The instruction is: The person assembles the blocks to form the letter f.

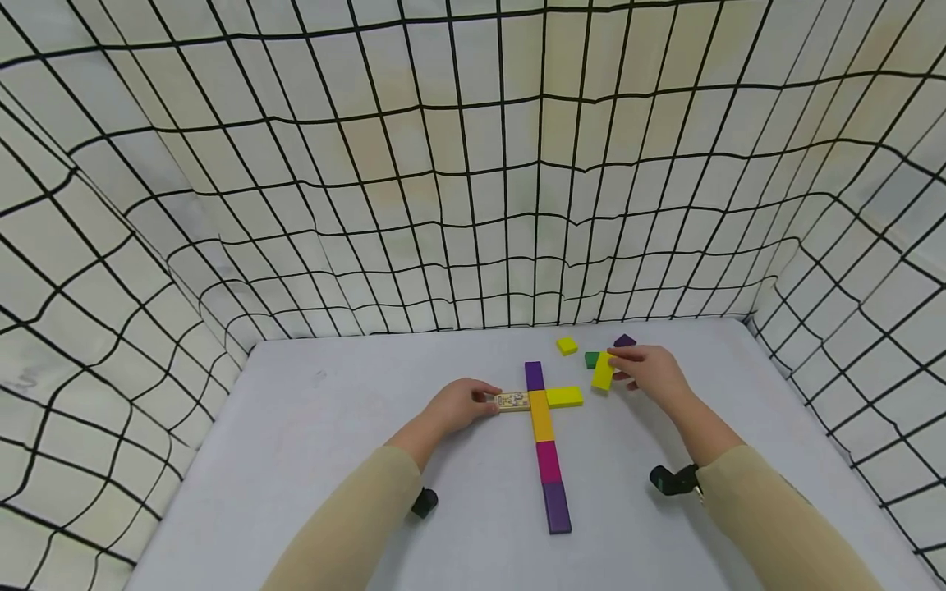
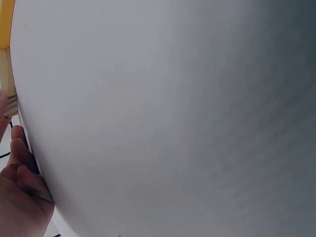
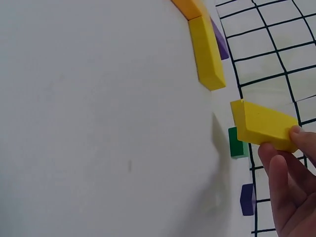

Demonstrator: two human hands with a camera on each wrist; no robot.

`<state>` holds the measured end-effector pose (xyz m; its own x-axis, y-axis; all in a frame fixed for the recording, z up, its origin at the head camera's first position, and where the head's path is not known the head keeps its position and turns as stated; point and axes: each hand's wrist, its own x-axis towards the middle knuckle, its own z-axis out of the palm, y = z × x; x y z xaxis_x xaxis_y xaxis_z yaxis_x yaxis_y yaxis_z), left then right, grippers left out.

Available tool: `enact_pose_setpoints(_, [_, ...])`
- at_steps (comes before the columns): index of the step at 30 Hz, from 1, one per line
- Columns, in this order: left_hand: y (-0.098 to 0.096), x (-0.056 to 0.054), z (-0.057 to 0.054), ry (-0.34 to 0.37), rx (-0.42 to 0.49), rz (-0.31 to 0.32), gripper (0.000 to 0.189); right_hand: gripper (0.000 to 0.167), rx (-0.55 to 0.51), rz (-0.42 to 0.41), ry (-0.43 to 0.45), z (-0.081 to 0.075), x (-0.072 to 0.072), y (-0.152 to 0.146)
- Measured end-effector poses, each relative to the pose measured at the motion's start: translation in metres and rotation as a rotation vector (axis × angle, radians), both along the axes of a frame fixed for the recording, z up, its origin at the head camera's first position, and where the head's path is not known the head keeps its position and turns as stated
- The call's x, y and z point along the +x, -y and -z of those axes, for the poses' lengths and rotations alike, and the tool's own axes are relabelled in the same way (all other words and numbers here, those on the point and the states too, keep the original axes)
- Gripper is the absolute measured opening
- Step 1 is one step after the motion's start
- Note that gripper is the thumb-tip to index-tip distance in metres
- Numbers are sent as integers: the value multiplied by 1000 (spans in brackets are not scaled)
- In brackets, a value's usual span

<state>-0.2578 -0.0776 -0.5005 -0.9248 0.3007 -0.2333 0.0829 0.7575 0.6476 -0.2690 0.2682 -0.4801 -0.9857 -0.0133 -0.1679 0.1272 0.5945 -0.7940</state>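
My left hand [image 1: 460, 405] pinches the outer end of a pale block with a dark printed pattern [image 1: 512, 401]. That block touches the left side of an orange block [image 1: 542, 416] lying flat on the table. My right hand [image 1: 652, 373] holds a yellow block [image 3: 266, 124] between thumb and fingers, raised off the surface. On the orange block's right side lies another yellow block [image 1: 565, 397]. A purple block [image 1: 534, 376] meets its far end; a magenta block [image 1: 548, 462] and a longer purple block [image 1: 557, 507] continue the line toward me. Together they form a cross.
Loose pieces lie near the table's far edge: a small yellow block [image 1: 567, 345], a green block [image 1: 592, 359] partly hidden behind the held one, and a dark purple piece [image 1: 625, 340]. Black netting [image 1: 480, 217] over white sheeting encloses the white table [image 1: 332, 394].
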Motion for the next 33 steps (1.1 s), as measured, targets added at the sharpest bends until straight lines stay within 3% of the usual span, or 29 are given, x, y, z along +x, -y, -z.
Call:
enact_pose_setpoints(17, [4,-2,1,9,-11,-1,33,39,-250,43,56,1,-42,34])
enact_pose_setpoints(33, [4,-6,7,7,-2,32,33,32,-162,29,73,-8,-73,78])
